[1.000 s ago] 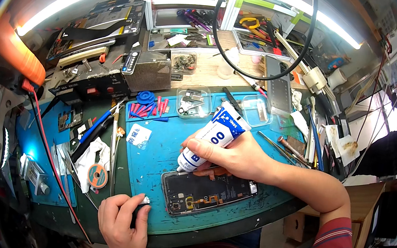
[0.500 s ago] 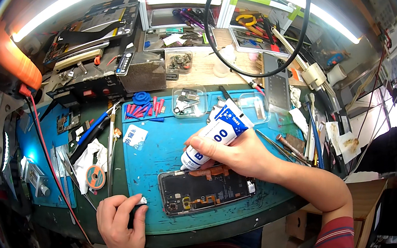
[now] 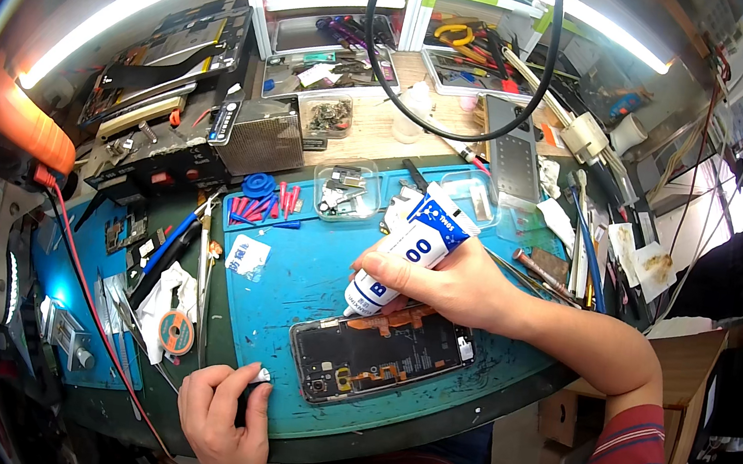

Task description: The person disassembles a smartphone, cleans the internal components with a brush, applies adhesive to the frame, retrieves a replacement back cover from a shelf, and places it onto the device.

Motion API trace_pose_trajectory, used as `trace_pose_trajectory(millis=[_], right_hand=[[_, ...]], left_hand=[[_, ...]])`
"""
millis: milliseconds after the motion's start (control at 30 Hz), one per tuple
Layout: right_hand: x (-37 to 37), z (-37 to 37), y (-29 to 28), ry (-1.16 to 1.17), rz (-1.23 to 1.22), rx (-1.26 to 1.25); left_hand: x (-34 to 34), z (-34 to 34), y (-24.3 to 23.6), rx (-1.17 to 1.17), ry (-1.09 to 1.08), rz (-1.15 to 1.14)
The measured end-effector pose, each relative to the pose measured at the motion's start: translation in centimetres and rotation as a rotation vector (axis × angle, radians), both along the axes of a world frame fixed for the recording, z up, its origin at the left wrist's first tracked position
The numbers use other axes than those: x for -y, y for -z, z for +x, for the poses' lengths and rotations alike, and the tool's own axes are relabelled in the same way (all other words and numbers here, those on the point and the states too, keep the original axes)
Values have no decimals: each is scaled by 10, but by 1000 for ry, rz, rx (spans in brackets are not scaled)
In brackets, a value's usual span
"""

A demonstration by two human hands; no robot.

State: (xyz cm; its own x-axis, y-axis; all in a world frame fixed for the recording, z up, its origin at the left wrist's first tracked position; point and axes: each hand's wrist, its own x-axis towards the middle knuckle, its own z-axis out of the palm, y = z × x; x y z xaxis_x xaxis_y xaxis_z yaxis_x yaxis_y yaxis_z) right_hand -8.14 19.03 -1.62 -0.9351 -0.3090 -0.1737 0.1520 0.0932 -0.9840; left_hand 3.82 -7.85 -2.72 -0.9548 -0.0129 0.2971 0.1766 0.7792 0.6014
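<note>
My right hand (image 3: 449, 283) is closed around a white and blue glue tube (image 3: 415, 251), tilted with its nozzle down. The nozzle meets the far long edge of an opened smartphone (image 3: 380, 354), left of the middle; whether it touches is too small to tell. The phone lies on the blue work mat (image 3: 264, 312), its dark inside and orange flex cables facing up. My left hand (image 3: 223, 418) rests at the mat's near left edge, fingers curled. Between thumb and fingertips it pinches a small white piece (image 3: 263, 375), shaped like a cap. A dark part shows below it.
Beyond the phone are a clear box of small parts (image 3: 347, 192) and pink and blue tips (image 3: 273, 206). A solder spool (image 3: 176, 332) and pliers (image 3: 174, 240) lie left, tweezers and brushes (image 3: 579, 239) right. A black cable loop (image 3: 457, 137) hangs above the bench.
The tube's nozzle has moved a little to the right along the phone's far edge, my right hand with it. My left hand keeps its pinch. The whole view has shifted slightly.
</note>
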Motion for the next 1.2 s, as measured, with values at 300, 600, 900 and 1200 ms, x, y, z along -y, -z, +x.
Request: trace_pose_trajectory(millis=[300,600,900,1200], right_hand=[[-8,2,-3,14,-37,37],[-15,6,-13,41,-96,132],[-22,7,-12,55,-92,68],[-32,7,-5,43,-73,15]], left_hand=[[-1,0,1,-8,0,-5],[-1,-1,0,-19,4,-22],[-2,-1,0,-26,4,-15],[-3,0,1,-17,8,-9]])
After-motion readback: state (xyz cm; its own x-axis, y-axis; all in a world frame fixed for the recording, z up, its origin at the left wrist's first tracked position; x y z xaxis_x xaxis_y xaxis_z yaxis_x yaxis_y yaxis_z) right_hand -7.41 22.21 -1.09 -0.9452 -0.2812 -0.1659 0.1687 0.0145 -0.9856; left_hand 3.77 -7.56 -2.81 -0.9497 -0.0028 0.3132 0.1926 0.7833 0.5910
